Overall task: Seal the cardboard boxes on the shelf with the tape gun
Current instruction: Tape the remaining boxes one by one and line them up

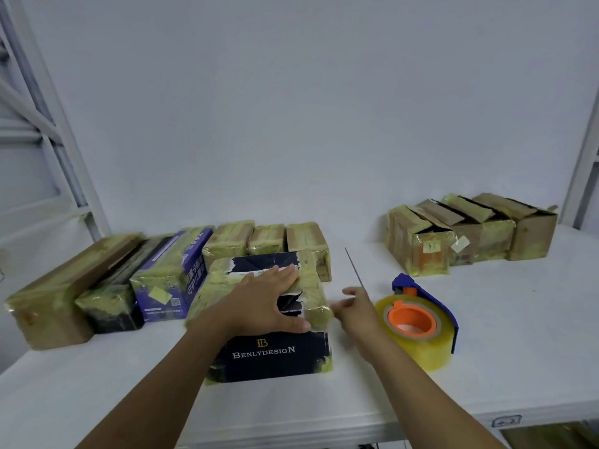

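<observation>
A dark navy box point(275, 354) printed BENLYDESIGN, partly wrapped in yellowish tape, stands at the shelf's front centre. My left hand point(269, 303) lies flat on its top with fingers straight and thumb at the front edge. My right hand point(356, 312) is blurred just right of the box, fingers pointing at its side. A thin grey strip point(353, 267) rises from beside the thumb; whether the fingers pinch it is unclear. The tape gun point(418, 322), blue with an orange core and a clear yellowish roll, sits on the shelf against the right wrist.
Several taped boxes point(175, 273) stand in a row behind and left of the navy box. A group of brown cartons point(470, 231) with loose flaps stands at the back right. The white shelf point(502, 335) ends at a front edge near me; metal uprights point(580, 163) frame both sides.
</observation>
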